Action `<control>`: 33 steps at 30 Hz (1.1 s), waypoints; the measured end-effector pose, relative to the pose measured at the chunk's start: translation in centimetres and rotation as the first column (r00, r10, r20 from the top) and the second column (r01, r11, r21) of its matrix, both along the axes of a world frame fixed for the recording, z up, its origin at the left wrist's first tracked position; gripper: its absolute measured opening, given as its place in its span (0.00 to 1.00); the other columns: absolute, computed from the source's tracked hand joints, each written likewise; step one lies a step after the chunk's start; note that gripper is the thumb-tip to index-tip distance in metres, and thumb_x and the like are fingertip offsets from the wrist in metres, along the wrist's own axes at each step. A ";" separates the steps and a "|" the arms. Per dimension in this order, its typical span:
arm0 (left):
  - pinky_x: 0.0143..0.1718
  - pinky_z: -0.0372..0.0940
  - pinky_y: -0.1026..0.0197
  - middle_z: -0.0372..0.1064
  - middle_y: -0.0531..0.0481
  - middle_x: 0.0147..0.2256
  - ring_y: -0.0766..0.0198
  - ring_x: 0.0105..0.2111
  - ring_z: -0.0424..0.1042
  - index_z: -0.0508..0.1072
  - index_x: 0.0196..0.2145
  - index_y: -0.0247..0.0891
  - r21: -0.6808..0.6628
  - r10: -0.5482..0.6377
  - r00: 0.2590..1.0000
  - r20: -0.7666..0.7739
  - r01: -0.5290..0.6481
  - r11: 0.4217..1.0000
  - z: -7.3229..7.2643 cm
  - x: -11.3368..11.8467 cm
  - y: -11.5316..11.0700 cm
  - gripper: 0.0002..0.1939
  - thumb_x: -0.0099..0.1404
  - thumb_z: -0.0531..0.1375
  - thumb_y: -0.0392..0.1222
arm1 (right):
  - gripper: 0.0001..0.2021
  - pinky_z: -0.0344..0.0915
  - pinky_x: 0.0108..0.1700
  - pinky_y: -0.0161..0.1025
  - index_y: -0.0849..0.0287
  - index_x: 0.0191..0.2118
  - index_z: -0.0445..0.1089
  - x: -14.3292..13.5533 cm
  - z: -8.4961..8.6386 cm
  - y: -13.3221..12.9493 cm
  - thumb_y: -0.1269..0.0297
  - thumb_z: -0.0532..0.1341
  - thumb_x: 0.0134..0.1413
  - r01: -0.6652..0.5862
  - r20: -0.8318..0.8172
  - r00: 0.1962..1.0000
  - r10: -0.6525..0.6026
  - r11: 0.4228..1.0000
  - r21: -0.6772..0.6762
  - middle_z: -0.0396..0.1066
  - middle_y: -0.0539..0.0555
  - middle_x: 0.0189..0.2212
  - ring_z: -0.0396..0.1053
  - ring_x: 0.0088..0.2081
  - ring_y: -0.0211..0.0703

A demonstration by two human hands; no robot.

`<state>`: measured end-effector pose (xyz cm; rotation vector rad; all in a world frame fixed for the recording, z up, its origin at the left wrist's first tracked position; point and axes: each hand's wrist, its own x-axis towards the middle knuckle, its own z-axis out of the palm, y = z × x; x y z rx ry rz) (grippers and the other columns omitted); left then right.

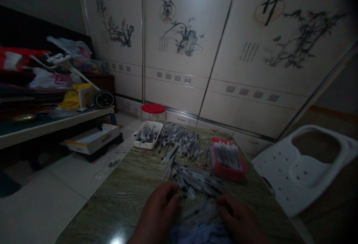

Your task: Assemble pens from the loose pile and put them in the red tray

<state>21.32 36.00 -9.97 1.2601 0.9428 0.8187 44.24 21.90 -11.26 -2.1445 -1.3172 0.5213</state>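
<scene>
My left hand (162, 208) is over the near part of the table, its fingers curled with thumb and forefinger close together beside the loose pens. My right hand (235, 212) lies across from it, fingers bent inward; dimness and blur hide what either holds, if anything. Between them are several blurred clear pens (203, 211), above a bluish cloth (201, 234) at the bottom edge. Just beyond lies a loose heap of pens (195, 180), and a larger pile (180, 139) spreads behind it. A red basket (229, 174) at the right holds upright-packed pens; a white tray (144, 145) at the left holds more.
The wood-patterned table (117, 195) fills the lower middle. A white plastic chair (293, 184) stands at the right, a red stool (153, 108) behind the table. At the left, a bench (56, 124) carries bags and a wheeled item, with a nike box (93, 139) below.
</scene>
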 end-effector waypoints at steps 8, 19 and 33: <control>0.47 0.61 0.53 0.75 0.41 0.45 0.47 0.48 0.70 0.79 0.39 0.43 0.428 -0.175 0.765 -0.620 0.516 0.742 -0.5 1.7 -1.9 0.10 0.60 0.60 0.35 | 0.11 0.64 0.38 0.37 0.53 0.38 0.73 -0.6 0.7 0.9 0.62 0.53 0.60 -0.028 -0.067 0.997 0.029 1.000 0.013 0.77 0.50 0.32 0.75 0.37 0.47; 0.47 0.62 0.53 0.73 0.42 0.42 0.51 0.45 0.71 0.77 0.40 0.42 0.467 -0.070 0.776 -0.627 0.446 0.764 -1.8 2.5 -1.5 0.11 0.70 0.54 0.41 | 0.11 0.63 0.40 0.39 0.53 0.40 0.73 1.0 0.8 0.7 0.62 0.53 0.62 0.001 -0.022 1.000 -0.001 1.000 -0.020 0.79 0.52 0.36 0.76 0.40 0.48; 0.45 0.64 0.57 0.75 0.44 0.39 0.53 0.42 0.74 0.81 0.39 0.41 0.410 -0.220 0.898 -0.382 0.378 0.830 -0.5 2.1 -1.0 0.12 0.70 0.59 0.47 | 0.22 0.67 0.38 0.41 0.60 0.57 0.69 -0.1 2.0 1.1 0.52 0.54 0.65 0.114 -0.491 0.871 -0.024 0.981 0.155 0.78 0.56 0.41 0.74 0.39 0.48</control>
